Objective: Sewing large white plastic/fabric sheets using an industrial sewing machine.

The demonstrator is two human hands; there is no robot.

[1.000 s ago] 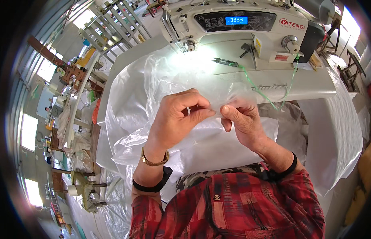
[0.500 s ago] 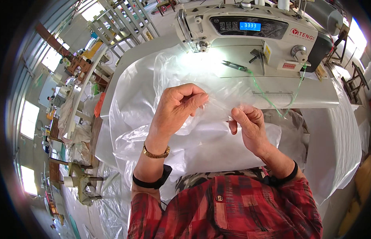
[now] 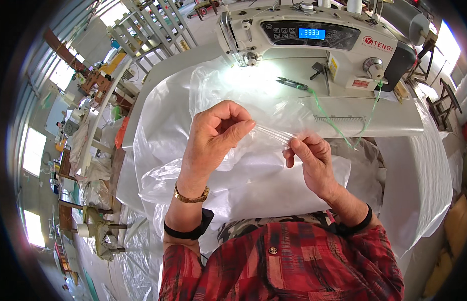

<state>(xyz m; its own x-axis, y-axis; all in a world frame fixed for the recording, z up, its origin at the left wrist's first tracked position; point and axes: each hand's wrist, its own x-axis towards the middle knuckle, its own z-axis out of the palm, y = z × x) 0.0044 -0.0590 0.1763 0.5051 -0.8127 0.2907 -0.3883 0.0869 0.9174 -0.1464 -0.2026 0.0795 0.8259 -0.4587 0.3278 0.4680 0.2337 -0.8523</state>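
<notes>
Clear plastic film (image 3: 213,80) lies in folds across the sewing table and down toward my lap. My left hand (image 3: 216,135) pinches a gathered bit of the film between thumb and fingers. My right hand (image 3: 313,158) pinches the other end of that bit, so several taut pleats run between the two hands. Both hands are above the table's near edge, in front of the industrial sewing machine (image 3: 313,35). Bright lamplight under the machine head washes out the needle area.
Thread snips (image 3: 292,83) on a green cord (image 3: 321,109) lie right of the lit spot, beside a small black tool (image 3: 317,70). Large pale sheeting (image 3: 414,175) hangs over the table's right side. A metal rack (image 3: 145,37) and a cluttered bench (image 3: 100,120) stand at the left.
My hands have drawn slightly apart, and the film between them is now pulled into tight, straight pleats. The whole view has shifted a little.
</notes>
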